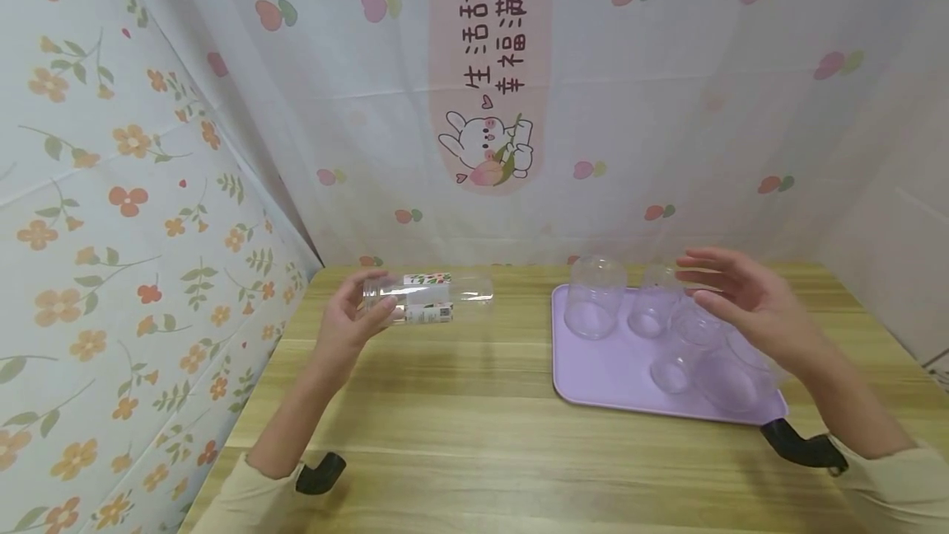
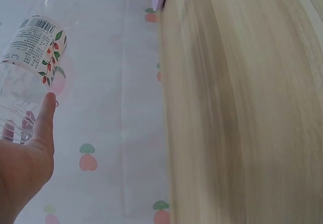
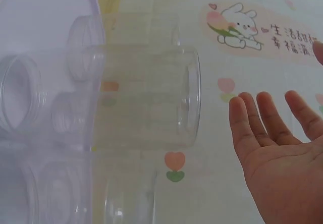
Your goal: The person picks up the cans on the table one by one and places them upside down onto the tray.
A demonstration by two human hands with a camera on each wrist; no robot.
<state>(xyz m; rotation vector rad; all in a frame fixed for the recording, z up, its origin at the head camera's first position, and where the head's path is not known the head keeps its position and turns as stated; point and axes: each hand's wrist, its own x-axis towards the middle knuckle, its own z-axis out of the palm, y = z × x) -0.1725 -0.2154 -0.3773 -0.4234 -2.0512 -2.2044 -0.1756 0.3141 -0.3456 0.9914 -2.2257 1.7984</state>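
My left hand (image 1: pixel 348 316) grips a clear plastic bottle (image 1: pixel 430 302) near its ridged end and holds it sideways above the table. Around the bottle runs a white label printed with leaves, red fruit and small text, seen closer on the bottle (image 2: pixel 33 47) in the left wrist view. My right hand (image 1: pixel 752 303) hovers over the right side of a lilac tray (image 1: pixel 604 381), fingers spread and holding nothing. Several clear jars stand on that tray, among them a wide jar (image 1: pixel 595 297) at its back left. A large jar (image 3: pixel 146 98) lies beside the fingers in the right wrist view.
The tray sits on the right part of a wood-grain table (image 1: pixel 445 452). Behind hangs a white curtain (image 1: pixel 608 105) with printed fruit and a rabbit picture. A flowered cloth (image 1: pixel 133 270) borders the left side.
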